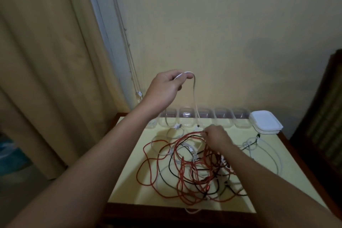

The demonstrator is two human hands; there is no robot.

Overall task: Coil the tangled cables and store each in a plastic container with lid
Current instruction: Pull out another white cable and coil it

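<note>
A beige curtain is being seen hanging at 9 o'clock of the yellow-topped table. Above the table's 11 o'clock corner the left hand is being held high. Its thumb and fingers are clamped on a white cable, which is being let hang down toward the far edge.

Along the 12 o'clock edge a row of clear plastic containers is being kept open, none lidded. Whether any is holding a coil cannot be told through the blur.

From the centre to 5 o'clock the tangle of red, black and white cables is being left spread in loose loops. At its 12 o'clock rim the right hand is being lowered onto the strands with its fingertips bunched. Whether a strand is being pinched cannot be told.

At 2 o'clock a stack of white lids is being kept just beside the last container. A pale grey cable is lying near it at 3 o'clock.

The work is being judged barely begun: one cable is being drawn free and nothing is coiled. The boxing and lidding of every cable are being left to do.
</note>
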